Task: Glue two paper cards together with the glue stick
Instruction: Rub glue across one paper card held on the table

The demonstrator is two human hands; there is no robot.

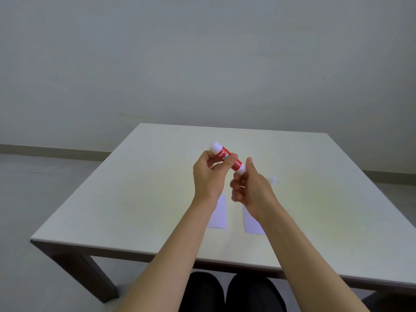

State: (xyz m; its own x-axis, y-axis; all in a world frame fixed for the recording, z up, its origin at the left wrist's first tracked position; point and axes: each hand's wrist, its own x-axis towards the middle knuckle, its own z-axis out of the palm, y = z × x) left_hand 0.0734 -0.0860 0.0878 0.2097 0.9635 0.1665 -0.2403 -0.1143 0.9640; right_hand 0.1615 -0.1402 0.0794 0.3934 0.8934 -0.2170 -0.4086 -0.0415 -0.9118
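A red glue stick (225, 156) with white ends is held tilted above the table. My left hand (209, 176) grips its red body near the upper white end. My right hand (249, 188) pinches its lower white end. Two white paper cards lie flat on the table below my hands: the left card (218, 213) and the right card (252, 224), side by side with a gap between them, each partly hidden by a wrist. A small pale object (273, 180), maybe a cap, lies on the table right of my right hand; it is too blurred to name.
The pale table (135, 199) has dark legs and stands near a plain wall. Its near edge runs just above my dark-clothed knees (227, 291). Grey floor lies to the left.
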